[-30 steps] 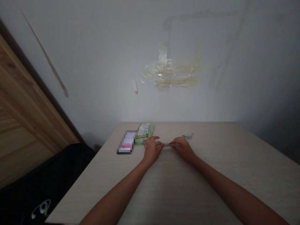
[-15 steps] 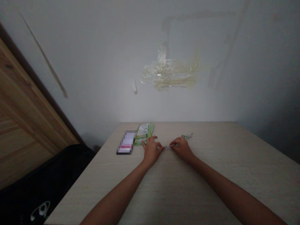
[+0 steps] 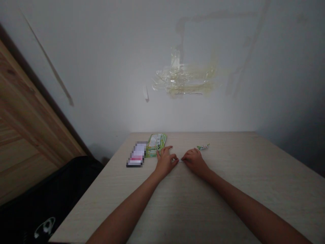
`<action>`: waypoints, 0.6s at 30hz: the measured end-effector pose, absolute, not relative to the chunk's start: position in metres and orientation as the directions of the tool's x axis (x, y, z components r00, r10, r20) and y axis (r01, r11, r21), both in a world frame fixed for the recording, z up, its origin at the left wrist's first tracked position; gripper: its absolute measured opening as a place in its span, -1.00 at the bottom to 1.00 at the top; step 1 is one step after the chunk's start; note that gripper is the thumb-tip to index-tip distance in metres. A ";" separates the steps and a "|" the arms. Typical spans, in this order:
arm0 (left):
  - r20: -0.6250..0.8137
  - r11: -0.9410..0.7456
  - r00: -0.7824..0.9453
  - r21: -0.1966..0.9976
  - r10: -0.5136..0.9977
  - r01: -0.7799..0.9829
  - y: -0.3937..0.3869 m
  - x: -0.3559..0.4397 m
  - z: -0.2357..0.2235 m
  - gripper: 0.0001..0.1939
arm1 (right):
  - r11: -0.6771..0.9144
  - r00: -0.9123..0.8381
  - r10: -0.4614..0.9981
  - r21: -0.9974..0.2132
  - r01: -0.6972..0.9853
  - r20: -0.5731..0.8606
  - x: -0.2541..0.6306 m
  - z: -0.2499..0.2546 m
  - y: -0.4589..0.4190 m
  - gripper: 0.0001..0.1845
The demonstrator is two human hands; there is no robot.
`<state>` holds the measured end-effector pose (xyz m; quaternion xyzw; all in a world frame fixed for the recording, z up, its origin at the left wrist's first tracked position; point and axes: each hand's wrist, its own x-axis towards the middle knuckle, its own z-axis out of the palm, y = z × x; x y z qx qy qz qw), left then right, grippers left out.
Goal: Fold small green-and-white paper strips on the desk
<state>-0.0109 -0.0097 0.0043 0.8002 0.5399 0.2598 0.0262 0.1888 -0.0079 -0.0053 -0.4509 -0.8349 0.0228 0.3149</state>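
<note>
A small strip (image 3: 180,160) is positioned at the lower centre of the frame, between the two hands. Its left end is pinched between thumb and forefinger of the left hand (image 3: 165,163); the remaining fingers are spread near the green packs (image 3: 155,141). Its right end is pinched by the right hand (image 3: 195,160). A wrapper (image 3: 203,147) is located just beyond that hand, right of centre. A phone (image 3: 137,156) is placed beside the packs, left of centre.
</note>
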 end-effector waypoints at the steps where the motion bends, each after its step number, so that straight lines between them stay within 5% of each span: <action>1: 0.385 -0.413 0.283 0.317 0.879 0.854 -0.010 -0.011 0.005 -0.90 | 0.583 -0.390 0.776 -0.326 0.744 0.496 0.188 -0.005 -0.008 -0.85; 8: 0.328 -0.362 0.255 0.329 0.910 0.872 -0.008 -0.007 0.012 -0.80 | 0.484 -0.310 0.861 -0.459 0.745 0.404 0.189 -0.009 0.005 -0.86; 18: 0.315 -0.385 0.305 0.232 0.899 0.893 -0.009 -0.004 0.019 -0.84 | 0.393 -0.241 0.908 -0.498 0.773 0.343 0.186 -0.003 0.003 -0.85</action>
